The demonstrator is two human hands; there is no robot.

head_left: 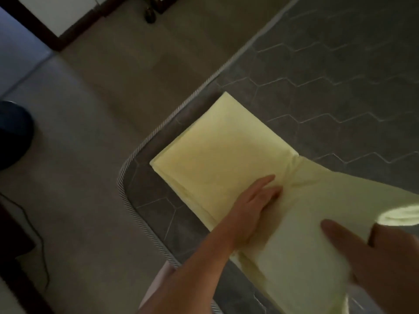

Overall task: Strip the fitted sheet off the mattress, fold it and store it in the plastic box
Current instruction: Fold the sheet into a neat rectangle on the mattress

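Observation:
The pale yellow fitted sheet (217,152) lies partly folded on the corner of the bare grey mattress (328,71), which has a hexagon quilt pattern. My left hand (254,207) presses flat on the fold line of the sheet, fingers together. My right hand (381,257) at the lower right grips the near flap of the sheet and holds it raised off the mattress; the image is blurred there. No plastic box is in view.
The mattress corner has a striped piped edge (138,214). Beige floor (90,155) spreads to the left. A dark cable (38,241) runs along the floor at the left, near a dark round object (13,134). Dark-framed furniture (52,26) stands at the top left.

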